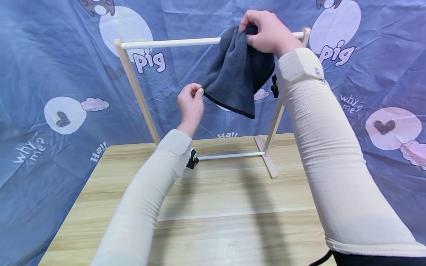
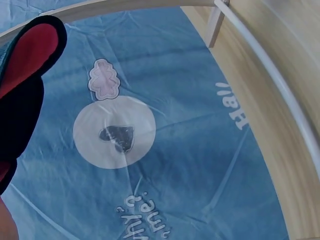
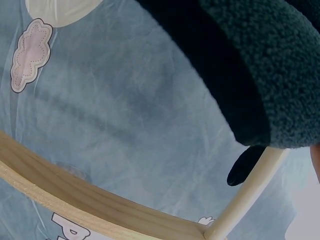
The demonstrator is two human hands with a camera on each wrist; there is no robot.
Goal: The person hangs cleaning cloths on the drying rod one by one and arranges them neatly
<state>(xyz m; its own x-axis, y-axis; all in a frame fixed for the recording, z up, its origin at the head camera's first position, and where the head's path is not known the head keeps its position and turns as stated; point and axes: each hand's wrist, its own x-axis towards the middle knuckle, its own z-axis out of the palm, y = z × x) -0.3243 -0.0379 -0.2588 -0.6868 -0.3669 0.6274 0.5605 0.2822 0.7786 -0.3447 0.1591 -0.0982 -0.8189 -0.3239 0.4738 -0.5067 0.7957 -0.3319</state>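
A dark grey towel with black edging hangs in folds at the top bar of a wooden rack. My right hand pinches its bunched upper part, thumb and fingers on the fabric. Lower and to the left, my left hand pinches the towel's left edge between thumb and fingertips, pulling it out sideways. Fuzzy fabric of the towel fills the upper right of the right wrist view, against the rack's bar. How far it lies over the bar is hidden.
The rack's wooden legs stand on a light wood table, joined by a low white rod. A blue printed cloth hangs behind. A red shape with black edging, unclear in kind, shows in the left wrist view.
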